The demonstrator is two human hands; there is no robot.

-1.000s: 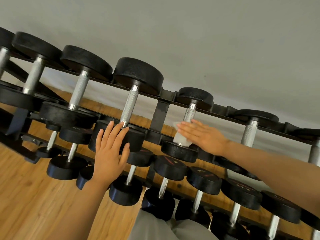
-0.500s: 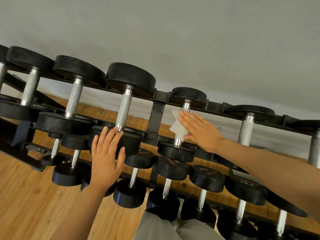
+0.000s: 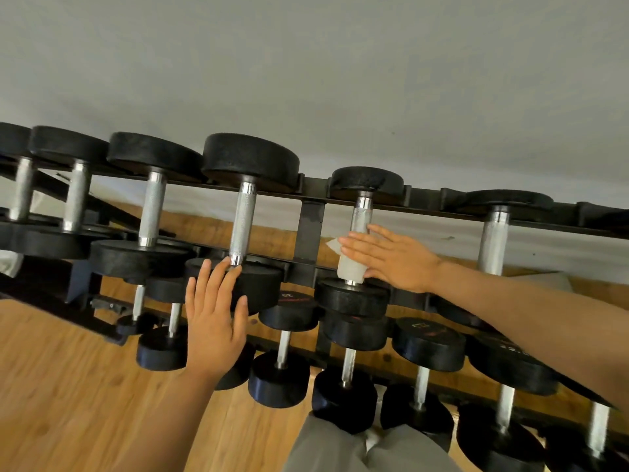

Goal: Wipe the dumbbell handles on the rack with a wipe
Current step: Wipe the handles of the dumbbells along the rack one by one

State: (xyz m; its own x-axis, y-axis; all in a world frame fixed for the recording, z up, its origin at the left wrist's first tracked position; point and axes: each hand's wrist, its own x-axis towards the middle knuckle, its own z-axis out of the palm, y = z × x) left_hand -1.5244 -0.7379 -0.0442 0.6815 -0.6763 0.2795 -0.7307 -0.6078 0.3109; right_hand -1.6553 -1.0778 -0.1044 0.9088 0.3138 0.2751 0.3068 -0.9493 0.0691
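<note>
Wipe (image 3: 350, 264): frame centre-right, wrapped on lower part of top-row dumbbell handle (image 3: 361, 219); slid down from mid-handle half second ago, upper knurl now bare. Judged: down-stroke of scrub, this handle nearly done.
Right hand (image 3: 396, 258): fingers straight, pressing wipe.
Left hand (image 3: 214, 321): flat, open, unchanged, resting on neighbouring dumbbell head (image 3: 258, 287).

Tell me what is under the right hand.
Under the right hand lies a white wipe, pressed by straight fingers onto a dumbbell handle. The handle's upper part shows bare; its lower part is covered by wipe and hand.
</note>
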